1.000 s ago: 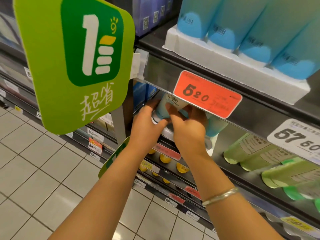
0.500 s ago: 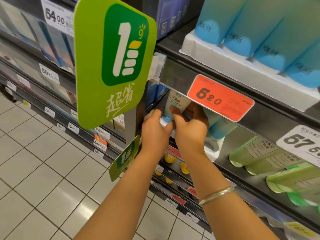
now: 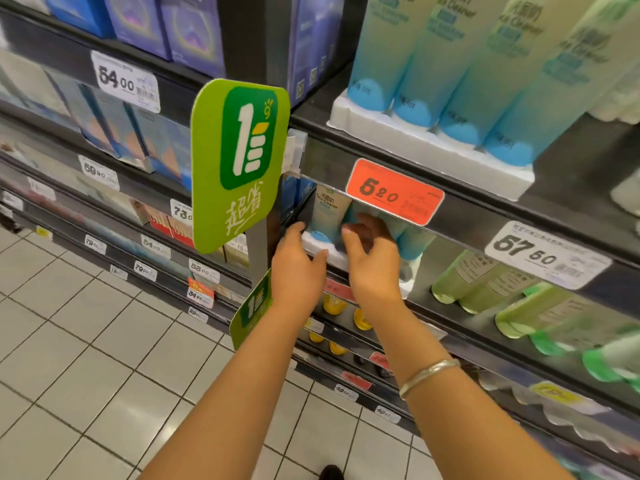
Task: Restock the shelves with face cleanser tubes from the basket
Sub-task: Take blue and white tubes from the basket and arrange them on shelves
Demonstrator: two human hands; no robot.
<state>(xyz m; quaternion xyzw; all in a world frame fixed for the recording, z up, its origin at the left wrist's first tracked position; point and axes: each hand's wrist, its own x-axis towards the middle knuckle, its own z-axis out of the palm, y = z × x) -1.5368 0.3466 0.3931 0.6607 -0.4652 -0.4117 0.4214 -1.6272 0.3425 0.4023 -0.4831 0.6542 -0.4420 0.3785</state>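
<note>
Head view: at frame centre, both hands reach under the shelf edge that carries the orange price tag (image 3: 394, 192) marked 5.20. The left hand (image 3: 298, 268) rests its fingertips on the front lip of a white display tray (image 3: 317, 244), fingers loosely bent and holding nothing. The right hand (image 3: 372, 258) is just beside it, fingers curled in front of the blue-capped face cleanser tubes (image 3: 329, 211) standing cap-down in that tray; whether it grips one or only touches them cannot be told. A silver bangle (image 3: 427, 372) circles the right wrist. Left of the hands, a green promotional sign (image 3: 239, 161) juts out from the shelf upright. In the upper right, larger blue-capped cleanser tubes (image 3: 450, 64) stand in another white tray (image 3: 415, 147). At right, green tubes (image 3: 502, 289) lie beneath a white tag (image 3: 547, 254) reading 57.50. Grey floor tiles (image 3: 86, 358) fill the lower left.
</note>
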